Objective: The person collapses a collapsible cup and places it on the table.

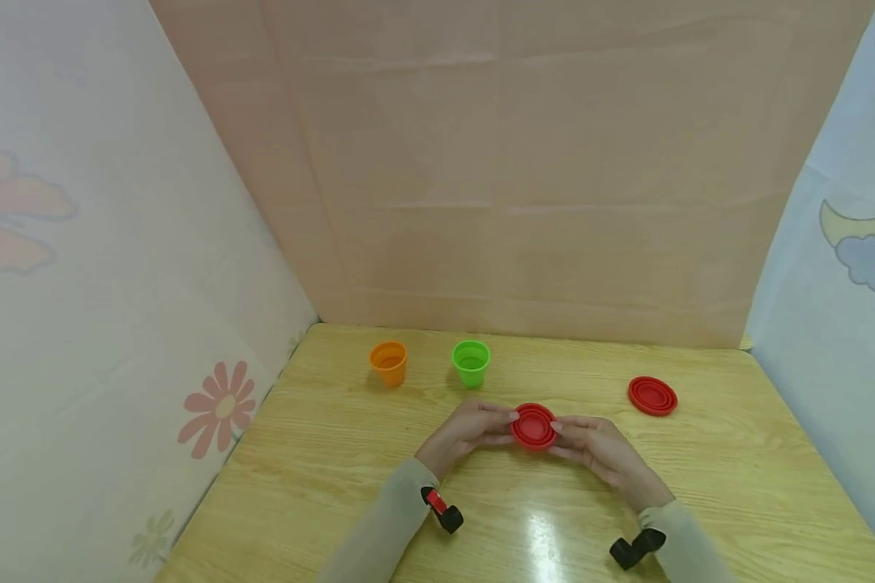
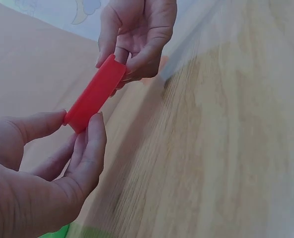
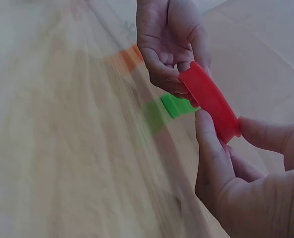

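Red disc (image 1: 534, 427), round, concentrically ridged

place: tabletop booth | 3 sheet walls (image 1: 525, 162) | wood-grain table (image 1: 321, 453)

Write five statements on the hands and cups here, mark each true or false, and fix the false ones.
1. The left hand and right hand hold the same collapsed red cup. True.
2. The orange cup and green cup stand on the table. True.
3. The orange cup is right of the green cup. False: it is left of it.
4. The green cup is collapsed. False: it is extended.
5. A second collapsed red cup lies on the table. True.
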Action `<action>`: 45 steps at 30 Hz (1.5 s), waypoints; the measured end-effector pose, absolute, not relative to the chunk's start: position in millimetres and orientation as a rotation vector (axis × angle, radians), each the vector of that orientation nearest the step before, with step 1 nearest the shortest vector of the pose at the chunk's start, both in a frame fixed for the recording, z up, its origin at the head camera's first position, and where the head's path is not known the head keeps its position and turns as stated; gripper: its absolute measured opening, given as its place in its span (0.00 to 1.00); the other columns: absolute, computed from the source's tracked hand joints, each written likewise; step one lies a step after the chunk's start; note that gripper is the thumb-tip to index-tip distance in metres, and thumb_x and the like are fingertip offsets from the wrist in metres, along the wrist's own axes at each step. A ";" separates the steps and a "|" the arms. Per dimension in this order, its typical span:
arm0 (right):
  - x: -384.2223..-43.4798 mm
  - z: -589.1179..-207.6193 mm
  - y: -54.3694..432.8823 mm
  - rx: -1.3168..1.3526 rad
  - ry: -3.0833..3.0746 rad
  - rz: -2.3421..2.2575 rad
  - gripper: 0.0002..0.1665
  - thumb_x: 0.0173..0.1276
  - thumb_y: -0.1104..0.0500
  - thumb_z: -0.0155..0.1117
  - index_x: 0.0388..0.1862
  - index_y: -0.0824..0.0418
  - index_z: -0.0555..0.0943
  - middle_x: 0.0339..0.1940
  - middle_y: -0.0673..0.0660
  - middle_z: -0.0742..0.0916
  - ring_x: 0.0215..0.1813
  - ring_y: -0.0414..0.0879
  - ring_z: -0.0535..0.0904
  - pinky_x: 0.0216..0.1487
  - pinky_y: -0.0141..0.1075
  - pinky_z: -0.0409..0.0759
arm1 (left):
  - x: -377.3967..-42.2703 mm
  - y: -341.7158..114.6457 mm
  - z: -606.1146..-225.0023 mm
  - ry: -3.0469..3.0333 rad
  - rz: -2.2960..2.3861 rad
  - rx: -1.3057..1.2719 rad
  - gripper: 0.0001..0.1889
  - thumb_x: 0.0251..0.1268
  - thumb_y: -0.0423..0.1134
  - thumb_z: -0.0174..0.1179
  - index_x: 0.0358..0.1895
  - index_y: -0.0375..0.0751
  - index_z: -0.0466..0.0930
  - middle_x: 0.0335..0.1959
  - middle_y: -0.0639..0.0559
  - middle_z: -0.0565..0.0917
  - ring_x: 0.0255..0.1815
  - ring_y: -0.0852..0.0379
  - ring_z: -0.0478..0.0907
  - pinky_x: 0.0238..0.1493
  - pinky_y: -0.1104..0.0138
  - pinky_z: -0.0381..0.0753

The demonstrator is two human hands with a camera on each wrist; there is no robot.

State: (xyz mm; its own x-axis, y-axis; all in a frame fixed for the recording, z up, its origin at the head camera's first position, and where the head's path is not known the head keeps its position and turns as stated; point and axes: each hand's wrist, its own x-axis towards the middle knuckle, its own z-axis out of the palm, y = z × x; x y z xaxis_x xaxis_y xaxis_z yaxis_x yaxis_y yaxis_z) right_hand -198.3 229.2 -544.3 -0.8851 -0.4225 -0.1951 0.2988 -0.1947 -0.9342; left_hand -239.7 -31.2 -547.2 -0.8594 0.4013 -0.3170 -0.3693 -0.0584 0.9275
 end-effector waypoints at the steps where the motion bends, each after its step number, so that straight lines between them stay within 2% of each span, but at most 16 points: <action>1: -201.5 -543.7 231.1 -0.130 1.624 -2.119 0.20 0.81 0.64 0.59 0.66 0.74 0.78 0.51 0.50 0.91 0.54 0.43 0.90 0.61 0.42 0.88 | -242.5 -28.6 -547.9 1.714 1.965 0.039 0.13 0.71 0.34 0.68 0.53 0.31 0.88 0.46 0.40 0.92 0.46 0.52 0.91 0.53 0.58 0.91; 12: -235.1 -541.8 245.0 0.008 1.781 -2.075 0.26 0.79 0.62 0.63 0.68 0.79 0.75 0.47 0.51 0.91 0.50 0.43 0.90 0.57 0.41 0.90 | -270.6 -1.4 -554.7 1.747 1.980 0.047 0.12 0.72 0.34 0.67 0.52 0.33 0.89 0.49 0.42 0.92 0.48 0.52 0.91 0.54 0.59 0.91; 18: -251.8 -540.7 252.5 0.060 1.878 -2.059 0.28 0.80 0.61 0.63 0.70 0.79 0.73 0.47 0.50 0.91 0.49 0.42 0.90 0.56 0.40 0.90 | -284.0 14.3 -551.1 1.768 2.019 -0.012 0.10 0.70 0.31 0.67 0.50 0.31 0.89 0.45 0.40 0.92 0.45 0.50 0.92 0.51 0.59 0.92; 31: -265.3 -538.2 254.2 0.138 2.009 -2.026 0.31 0.80 0.61 0.62 0.72 0.81 0.69 0.48 0.51 0.90 0.47 0.40 0.90 0.55 0.40 0.90 | -298.0 31.4 -545.2 1.884 2.013 -0.029 0.11 0.69 0.28 0.67 0.50 0.26 0.88 0.44 0.36 0.92 0.45 0.47 0.93 0.49 0.59 0.92; 37: -269.6 -537.5 253.9 0.182 2.145 -1.965 0.29 0.80 0.61 0.61 0.70 0.80 0.72 0.52 0.57 0.89 0.46 0.40 0.90 0.54 0.41 0.91 | -302.6 43.5 -544.4 1.997 2.010 -0.126 0.08 0.67 0.27 0.69 0.45 0.27 0.89 0.41 0.38 0.92 0.43 0.48 0.93 0.45 0.62 0.93; 40: -271.8 -538.1 254.8 0.193 2.219 -1.922 0.27 0.81 0.61 0.60 0.69 0.80 0.73 0.55 0.63 0.89 0.46 0.40 0.90 0.53 0.40 0.91 | -303.7 50.1 -542.2 2.074 1.990 -0.167 0.06 0.66 0.26 0.69 0.43 0.27 0.89 0.39 0.38 0.92 0.41 0.48 0.93 0.43 0.63 0.93; 45: -275.9 -541.3 256.2 0.205 2.318 -1.878 0.25 0.80 0.62 0.61 0.66 0.81 0.76 0.55 0.66 0.89 0.41 0.39 0.91 0.49 0.38 0.92 | -301.1 58.3 -534.5 2.203 1.899 -0.196 0.04 0.66 0.26 0.69 0.40 0.28 0.91 0.36 0.40 0.93 0.38 0.49 0.93 0.41 0.64 0.93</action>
State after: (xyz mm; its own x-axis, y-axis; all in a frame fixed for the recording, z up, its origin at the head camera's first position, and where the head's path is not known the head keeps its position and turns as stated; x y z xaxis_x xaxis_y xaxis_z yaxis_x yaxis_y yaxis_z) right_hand -275.9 256.2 -541.3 -0.9793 0.0111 -0.2022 0.2001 0.2065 -0.9578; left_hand -301.1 58.3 -534.5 -0.9656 0.0462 -0.2559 -0.2463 0.1531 0.9570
